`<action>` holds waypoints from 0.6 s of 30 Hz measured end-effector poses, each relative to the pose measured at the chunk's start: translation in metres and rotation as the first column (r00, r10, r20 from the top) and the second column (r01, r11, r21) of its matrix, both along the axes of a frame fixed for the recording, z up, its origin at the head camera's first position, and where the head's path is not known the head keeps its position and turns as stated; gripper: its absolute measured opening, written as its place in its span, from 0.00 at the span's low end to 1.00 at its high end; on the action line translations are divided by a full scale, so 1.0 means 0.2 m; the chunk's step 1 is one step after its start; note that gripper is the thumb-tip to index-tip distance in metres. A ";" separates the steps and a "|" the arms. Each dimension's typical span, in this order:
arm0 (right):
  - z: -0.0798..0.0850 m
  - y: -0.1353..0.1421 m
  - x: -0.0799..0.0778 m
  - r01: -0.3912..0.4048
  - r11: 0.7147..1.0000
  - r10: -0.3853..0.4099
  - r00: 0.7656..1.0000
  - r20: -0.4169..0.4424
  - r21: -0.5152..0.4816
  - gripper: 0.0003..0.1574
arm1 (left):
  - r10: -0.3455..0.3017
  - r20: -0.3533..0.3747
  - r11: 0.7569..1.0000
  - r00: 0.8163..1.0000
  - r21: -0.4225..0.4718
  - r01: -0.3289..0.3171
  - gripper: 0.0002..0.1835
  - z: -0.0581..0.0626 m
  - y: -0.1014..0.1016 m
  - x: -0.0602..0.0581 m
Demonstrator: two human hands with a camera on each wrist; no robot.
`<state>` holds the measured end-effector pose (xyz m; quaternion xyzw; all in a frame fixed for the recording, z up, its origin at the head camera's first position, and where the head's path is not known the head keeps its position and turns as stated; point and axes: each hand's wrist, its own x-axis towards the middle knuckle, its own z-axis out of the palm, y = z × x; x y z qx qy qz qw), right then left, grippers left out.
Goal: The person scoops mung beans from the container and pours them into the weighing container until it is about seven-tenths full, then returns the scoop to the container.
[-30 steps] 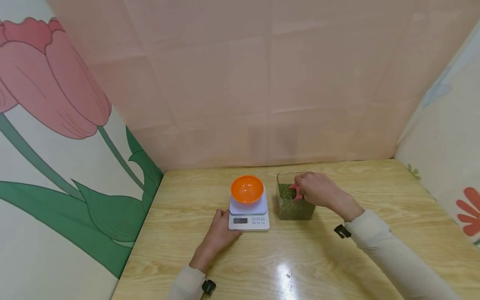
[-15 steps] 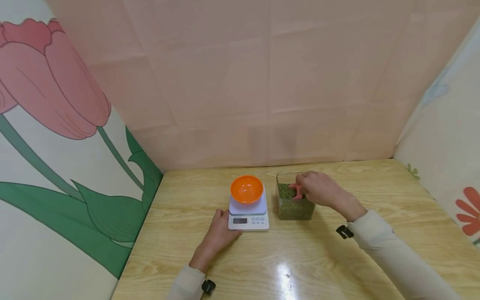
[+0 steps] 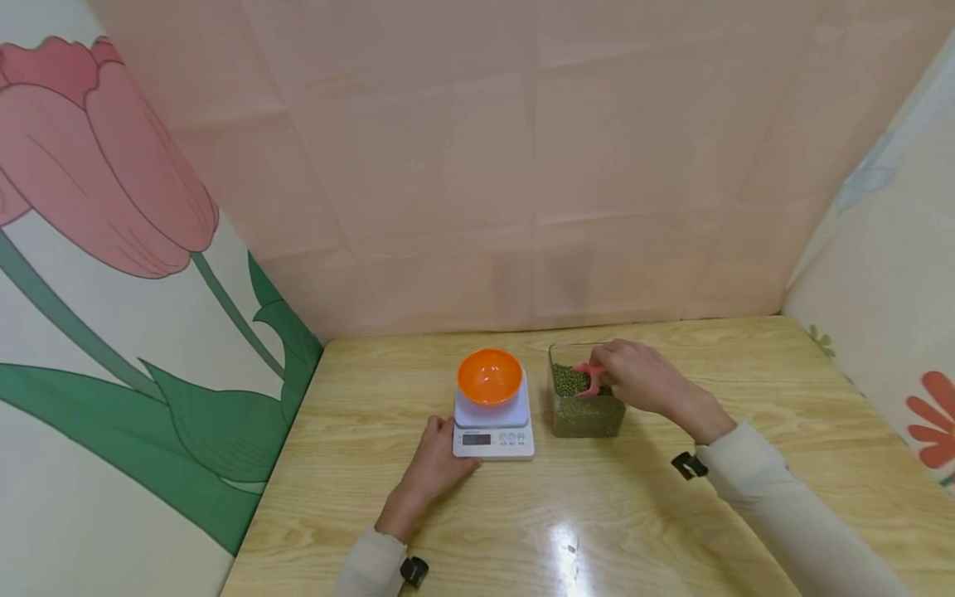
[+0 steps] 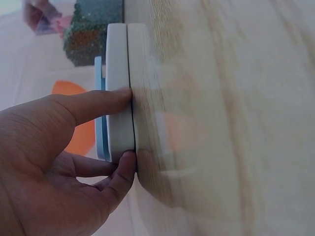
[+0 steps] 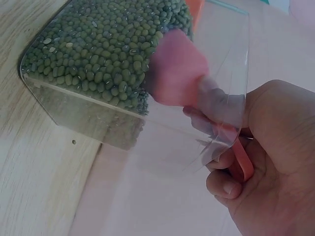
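My left hand (image 3: 434,464) grips the front left corner of a white kitchen scale (image 3: 494,444), its thumb along the front edge and fingers around the side in the left wrist view. On the scale's platform stands an orange bowl (image 3: 490,378) with nothing visible inside. To the right, a clear square container (image 3: 588,421) is partly filled with green mung beans (image 5: 108,44). Over its rim, my right hand (image 3: 637,377) holds a pink scoop (image 5: 179,69) by the handle. The scoop's head is inside the container, its edge against the beans; its inside is hidden.
Scale and container stand side by side on a wooden table (image 3: 388,381). Behind the table rises a pink-covered wall (image 3: 418,166). A wall with a painted tulip (image 3: 112,166) borders the left side. One loose bean (image 5: 74,142) appears beyond the container's wall in the right wrist view.
My right wrist has shifted slightly right and the scoop has tilted a little within the container. The left hand, scale and bowl stay in place.
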<state>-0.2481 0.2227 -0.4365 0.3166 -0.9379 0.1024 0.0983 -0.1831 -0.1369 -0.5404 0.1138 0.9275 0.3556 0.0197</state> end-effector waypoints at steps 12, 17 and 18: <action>0.01 0.04 0.02 0.026 0.998 -0.023 0.997 0.073 -0.048 0.08 | 0.007 0.010 1.000 1.000 -0.007 -0.007 0.41 0.00 0.01 0.00; -0.01 0.04 0.02 0.024 0.997 -0.019 0.998 0.057 -0.079 0.07 | 0.006 0.007 1.000 1.000 -0.010 -0.006 0.41 0.01 0.01 0.00; -0.01 0.05 0.02 0.021 0.996 -0.016 0.999 0.052 -0.087 0.07 | 0.006 0.007 1.000 1.000 -0.011 -0.006 0.41 0.01 0.01 0.00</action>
